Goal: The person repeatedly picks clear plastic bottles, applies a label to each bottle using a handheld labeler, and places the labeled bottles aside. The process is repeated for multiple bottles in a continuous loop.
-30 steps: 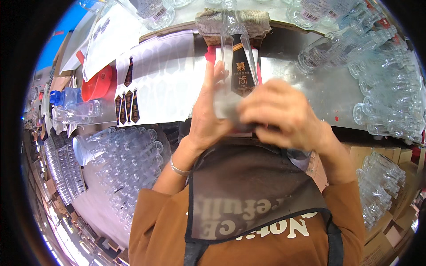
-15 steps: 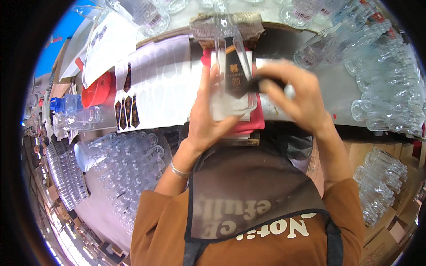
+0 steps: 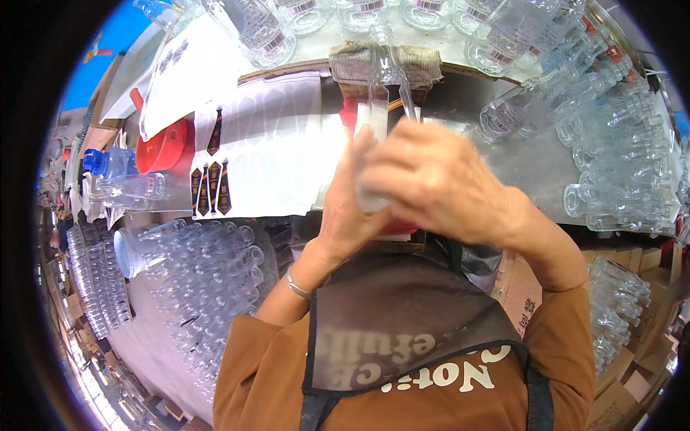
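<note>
A clear glass bottle [image 3: 379,72] lies on its back in front of me, neck pointing away and resting on a folded beige cloth [image 3: 424,65]. My left hand [image 3: 343,212] is closed around the bottle's left side and base. My right hand [image 3: 442,183] is over the bottle's body, its fingers curled and smeared by motion. It hides most of the body and the dark label area, and I cannot make out what it holds. To the left lies a white backing sheet [image 3: 277,144] with several dark tie-shaped labels [image 3: 211,188] on it.
A red round container [image 3: 164,146] and a blue-capped bottle [image 3: 108,163] stand at the left. Rows of clear bottles [image 3: 618,158] lie at the right. More bottles [image 3: 363,16] stand along the far shelf. A crate-like mass of bottles [image 3: 208,273] is at lower left.
My right hand has moved left and down over the bottle, covering the black label that showed there. The left hand stays on the bottle. The whole view has shifted slightly.
</note>
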The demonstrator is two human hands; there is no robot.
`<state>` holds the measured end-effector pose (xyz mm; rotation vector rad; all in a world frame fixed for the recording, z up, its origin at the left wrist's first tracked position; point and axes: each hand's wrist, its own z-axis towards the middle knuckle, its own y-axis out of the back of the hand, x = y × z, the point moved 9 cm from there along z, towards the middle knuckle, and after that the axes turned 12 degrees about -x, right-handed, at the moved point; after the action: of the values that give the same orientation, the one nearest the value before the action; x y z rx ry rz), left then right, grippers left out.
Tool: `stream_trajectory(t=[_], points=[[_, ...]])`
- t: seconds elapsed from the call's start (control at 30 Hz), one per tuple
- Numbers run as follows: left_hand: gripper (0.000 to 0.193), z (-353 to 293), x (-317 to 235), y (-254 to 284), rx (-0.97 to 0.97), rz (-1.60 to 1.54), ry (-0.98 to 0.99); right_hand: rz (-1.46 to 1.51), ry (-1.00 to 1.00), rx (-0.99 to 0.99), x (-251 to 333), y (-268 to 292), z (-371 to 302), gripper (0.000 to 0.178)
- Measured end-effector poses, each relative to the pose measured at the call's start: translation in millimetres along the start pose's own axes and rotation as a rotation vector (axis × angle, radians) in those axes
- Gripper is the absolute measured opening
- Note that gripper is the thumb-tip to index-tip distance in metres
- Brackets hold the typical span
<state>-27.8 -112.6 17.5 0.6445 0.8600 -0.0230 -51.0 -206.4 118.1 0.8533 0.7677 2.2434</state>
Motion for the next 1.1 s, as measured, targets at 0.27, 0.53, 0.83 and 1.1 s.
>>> stream_trajectory(t=[0.27,0.53,0.83,1.1], points=[[0.125,2,4,-3,-0.043,-0.146,0.157,-0.169,-0.041,-0.207,-39,18,9,0.014],[0.113,6,-7,3,-0.125,-0.093,0.090,-0.036,-0.242,-0.386,-84,48,-11,0.025],[0.106,10,-9,-1,-0.150,-0.222,0.118,0.776,-1.110,-0.273,-80,4,-126,0.029],[0.097,12,-12,10,-0.101,-0.131,0.025,0.421,-0.985,-0.204,-57,-4,-96,0.036]])
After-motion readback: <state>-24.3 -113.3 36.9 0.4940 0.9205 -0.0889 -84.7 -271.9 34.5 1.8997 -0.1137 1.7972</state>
